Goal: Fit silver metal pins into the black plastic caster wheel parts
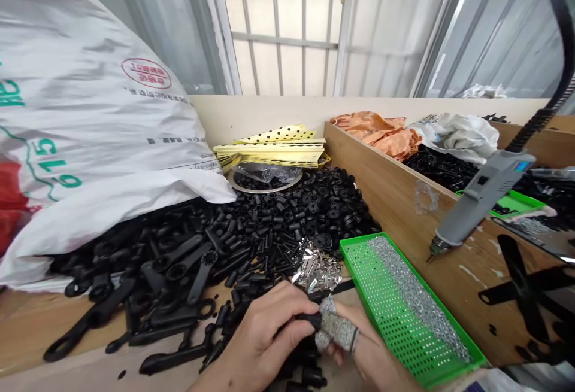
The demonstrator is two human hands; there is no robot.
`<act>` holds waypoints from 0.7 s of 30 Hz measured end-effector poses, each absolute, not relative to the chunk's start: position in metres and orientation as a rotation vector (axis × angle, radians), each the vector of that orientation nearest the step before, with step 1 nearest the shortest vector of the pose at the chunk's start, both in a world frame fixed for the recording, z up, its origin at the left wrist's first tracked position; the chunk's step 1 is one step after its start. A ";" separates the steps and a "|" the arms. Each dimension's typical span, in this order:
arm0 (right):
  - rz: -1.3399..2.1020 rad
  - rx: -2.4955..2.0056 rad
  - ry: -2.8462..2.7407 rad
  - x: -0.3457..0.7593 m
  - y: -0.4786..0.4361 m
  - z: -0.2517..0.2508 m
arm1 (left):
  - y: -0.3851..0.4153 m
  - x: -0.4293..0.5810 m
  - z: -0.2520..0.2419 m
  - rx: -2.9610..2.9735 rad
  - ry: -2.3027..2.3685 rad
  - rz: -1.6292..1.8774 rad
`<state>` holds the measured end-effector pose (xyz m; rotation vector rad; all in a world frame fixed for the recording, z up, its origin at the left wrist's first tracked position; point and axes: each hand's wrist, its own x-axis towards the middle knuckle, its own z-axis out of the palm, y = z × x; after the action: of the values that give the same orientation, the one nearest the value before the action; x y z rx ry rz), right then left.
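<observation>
Hiding black part (pixel 309 319): left hand (pixel 260 335), right hand (pixel 366 350).

White woven sack (pixel 103 111): green print, upside down, looks like 615; red oval stamp (pixel 146 73), also inverted, characters unreadable.

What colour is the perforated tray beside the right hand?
The perforated tray is bright green, best seen in the head view.

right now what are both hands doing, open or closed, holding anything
Left hand: closed, holding a black plastic part.
Right hand: fingers in grey knit guards touch that part's end; cannot tell if gripping.
</observation>
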<state>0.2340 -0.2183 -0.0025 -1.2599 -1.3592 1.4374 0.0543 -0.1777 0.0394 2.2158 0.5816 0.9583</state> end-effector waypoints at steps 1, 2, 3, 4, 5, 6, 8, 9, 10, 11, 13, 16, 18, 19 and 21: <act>1.541 -1.260 -1.256 0.229 -0.217 -0.004 | -0.180 0.055 0.038 2.261 0.562 0.990; 1.590 -1.256 -1.204 0.225 -0.216 -0.006 | -0.182 0.055 0.037 2.301 0.542 1.024; 1.590 -1.249 -1.198 0.222 -0.216 -0.008 | -0.183 0.055 0.035 2.330 0.530 1.053; 1.530 -1.242 -1.243 0.221 -0.218 -0.009 | -0.185 0.055 0.033 2.339 0.533 1.071; 1.423 -1.234 -1.321 0.222 -0.221 -0.010 | -0.186 0.054 0.031 2.333 0.546 1.078; 1.289 -1.233 -1.405 0.224 -0.224 -0.010 | -0.188 0.054 0.029 2.316 0.563 1.079; 0.990 -1.232 -1.574 0.231 -0.231 -0.008 | -0.192 0.052 0.027 2.281 0.596 1.078; 0.885 -1.231 -1.651 0.234 -0.234 -0.006 | -0.193 0.052 0.026 2.268 0.609 1.074; 0.812 -1.200 -1.747 0.236 -0.235 -0.003 | -0.195 0.051 0.025 2.256 0.617 1.071; 0.755 -1.149 -1.858 0.238 -0.235 0.000 | -0.196 0.050 0.026 2.240 0.627 1.063; 0.562 -1.014 -2.042 0.237 -0.232 0.005 | -0.198 0.049 0.026 2.182 0.651 1.025; 0.332 -0.990 -2.067 0.234 -0.228 0.008 | -0.199 0.049 0.028 2.079 0.704 0.961; 0.438 -1.023 -2.047 0.234 -0.229 0.007 | -0.199 0.049 0.027 2.082 0.720 0.945; 0.585 -1.041 -2.019 0.234 -0.230 0.006 | -0.198 0.048 0.026 2.109 0.717 0.946; 0.924 -1.081 -1.888 0.235 -0.233 0.003 | -0.197 0.047 0.023 2.190 0.671 0.976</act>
<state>0.2348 -0.2326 0.0030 -1.0807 -1.8880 0.9244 0.0470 -0.1966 0.0225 2.1896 0.6712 0.9761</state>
